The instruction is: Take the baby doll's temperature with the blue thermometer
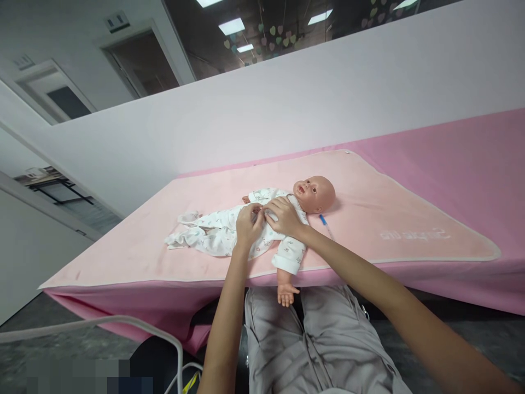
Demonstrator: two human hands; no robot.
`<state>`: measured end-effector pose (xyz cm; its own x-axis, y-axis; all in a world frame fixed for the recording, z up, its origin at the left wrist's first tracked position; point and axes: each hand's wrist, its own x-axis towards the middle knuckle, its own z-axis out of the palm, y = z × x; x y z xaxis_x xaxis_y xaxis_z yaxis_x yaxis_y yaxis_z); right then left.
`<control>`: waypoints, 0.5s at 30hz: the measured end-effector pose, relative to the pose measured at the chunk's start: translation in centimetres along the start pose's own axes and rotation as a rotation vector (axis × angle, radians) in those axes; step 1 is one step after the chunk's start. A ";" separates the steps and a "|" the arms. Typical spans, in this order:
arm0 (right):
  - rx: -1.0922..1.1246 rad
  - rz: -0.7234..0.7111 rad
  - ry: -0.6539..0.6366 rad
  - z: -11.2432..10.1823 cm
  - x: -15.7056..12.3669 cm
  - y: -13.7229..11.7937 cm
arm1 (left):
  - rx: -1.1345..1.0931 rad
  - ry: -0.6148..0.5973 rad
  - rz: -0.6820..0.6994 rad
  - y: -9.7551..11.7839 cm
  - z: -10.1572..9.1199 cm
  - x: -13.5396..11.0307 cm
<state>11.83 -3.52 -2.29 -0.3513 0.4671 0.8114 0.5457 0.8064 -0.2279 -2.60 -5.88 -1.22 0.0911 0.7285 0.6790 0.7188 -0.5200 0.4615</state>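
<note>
A bald baby doll [319,196] lies on its back, head to the right, in white baby clothes [221,241] with a small print. My left hand [248,223] is closed at the front of the clothes, thumb and fingers pinching the cloth. My right hand [284,215] lies over the doll's chest, its fingers bent and gripping the cloth close to my left fingertips. Exactly what sits between the fingertips is hidden. One doll arm [286,284] hangs over the near table edge. A thin blue-tipped stick, perhaps a thermometer [322,220], lies beside the head.
A peach mat [410,219] with a pale border covers part of the pink tablecloth [484,164]. Behind the table stands a white wall [307,98] with dark glass above. A white curved tube [135,323] rises at the lower left, near my legs.
</note>
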 end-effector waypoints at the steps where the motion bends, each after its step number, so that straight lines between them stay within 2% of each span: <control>1: -0.003 -0.005 -0.010 0.0 0.0 0.0 | -0.006 0.003 0.000 0.0 0.0 0.0; 10: 0.021 0.018 -0.027 0.1 0.0 0.1 | 0.044 -0.005 0.057 -0.4 0.1 0.1; 15: -0.021 0.005 -0.003 0.2 0.0 0.2 | 0.288 -0.023 0.120 0.1 0.1 -0.8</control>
<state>11.76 -3.22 -2.44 -0.3504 0.4723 0.8088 0.5632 0.7962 -0.2209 -2.55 -6.48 -1.79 0.2006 0.6810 0.7043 0.8672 -0.4579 0.1958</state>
